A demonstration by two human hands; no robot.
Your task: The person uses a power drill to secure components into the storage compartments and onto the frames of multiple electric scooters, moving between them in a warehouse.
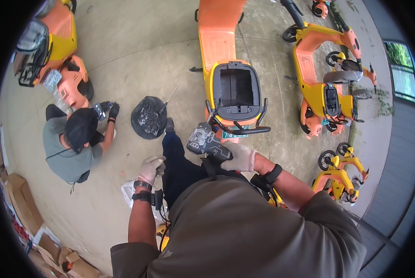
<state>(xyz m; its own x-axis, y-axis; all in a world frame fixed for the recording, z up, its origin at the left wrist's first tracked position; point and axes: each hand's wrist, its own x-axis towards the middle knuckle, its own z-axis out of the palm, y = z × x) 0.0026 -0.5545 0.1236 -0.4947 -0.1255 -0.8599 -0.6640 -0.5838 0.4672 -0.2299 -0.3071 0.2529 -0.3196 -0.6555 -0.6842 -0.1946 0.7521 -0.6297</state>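
Far left, a parked scooter (61, 32); nearer, a crouching person (78, 143), down low probably for easier reach to the floor. Then a black container (147, 135) on the floor, perhaps for keeping dark bits (148, 116) together, with a rod (171, 95) leaning out at far right. Nearer, the left hand (151, 169), fingers curled in; cannot tell if pinching anything. Then the drill (202, 139), between both hands, before an open scooter (216, 46), gripped at its right end by the closed right hand (237, 156), likely for bearing its weight. Counted: one drill, one container, one rod; at right, several further scooters (305, 62), too overlapped for exact counting.
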